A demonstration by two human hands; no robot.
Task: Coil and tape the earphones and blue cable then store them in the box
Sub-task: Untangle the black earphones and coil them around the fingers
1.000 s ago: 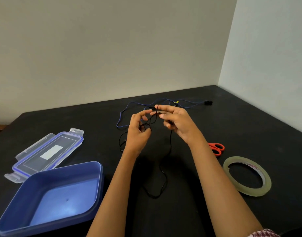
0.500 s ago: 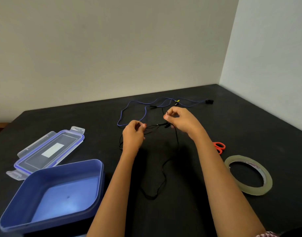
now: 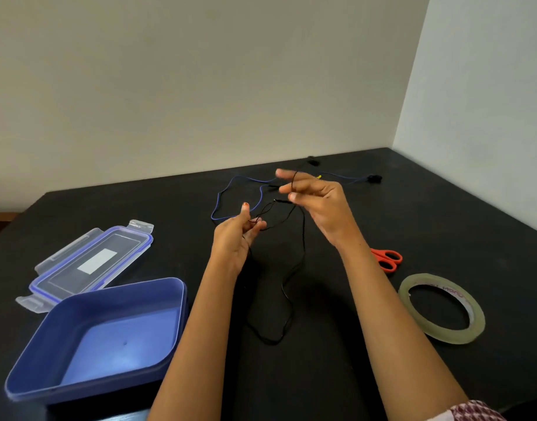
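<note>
Since half a second ago the right hand (image 3: pixel 321 202) has lifted away from the left and its fingers have spread.

At the far left of the black bench (image 3: pixel 443 214) lies a clear rectangular lid with a blue seal (image 3: pixel 91 262), and just in front of it sits the open blue plastic box (image 3: pixel 182 299). Next comes the left hand (image 3: pixel 236 238), thumb up, its curled fingers pinching the thin black earphone cord (image 3: pixel 291 299); from there the cord hangs in a long loop down to the bench between the forearms. Behind the hands the thin blue cable (image 3: pixel 218 202) lies loose on the bench (the small dark piece at its far right end is probably a plug, though it is too small to tell). The right hand is raised, fingers nearly straight and apart, with the black earphone cord draped across them. Further right are orange-handled scissors (image 3: pixel 387 259), partly hidden by the right forearm, then a flat roll of clear tape (image 3: pixel 413 293).
</note>
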